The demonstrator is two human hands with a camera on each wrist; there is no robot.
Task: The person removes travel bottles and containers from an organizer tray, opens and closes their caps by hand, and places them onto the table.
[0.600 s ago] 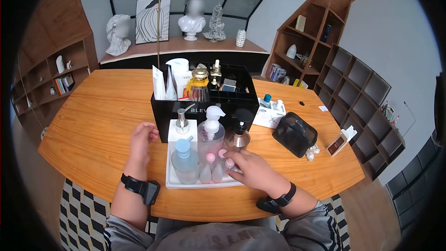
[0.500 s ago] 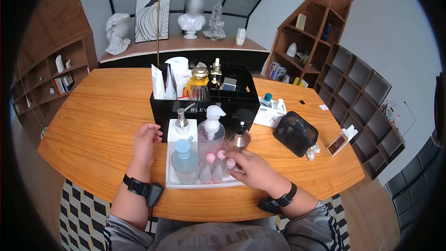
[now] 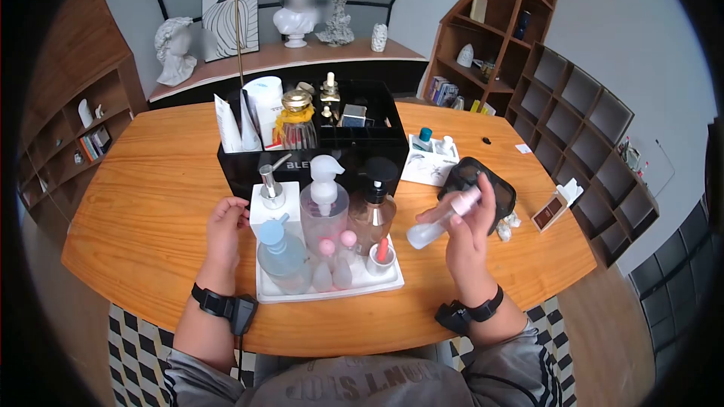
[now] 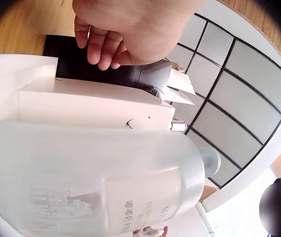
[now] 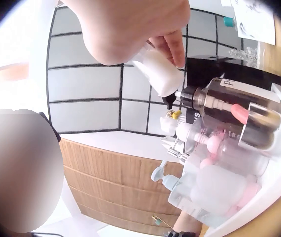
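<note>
Though held, bottle cap blurred

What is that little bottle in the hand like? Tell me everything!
The little bottle is small, frosted and see-through, like plastic, with a pale pink cap at its upper end. It lies tilted in the air, cap up and to the right, above the table, right of the white tray. The right hand grips it; nothing else touches it.

Head view: bright, even daylight, soft shadows; strong fisheye bending and black vignette at the corners. Wrist views: window panes blown out to white glare — right hand a dark, blurred mass against them; near bottle out of focus (one bust smeared).
</note>
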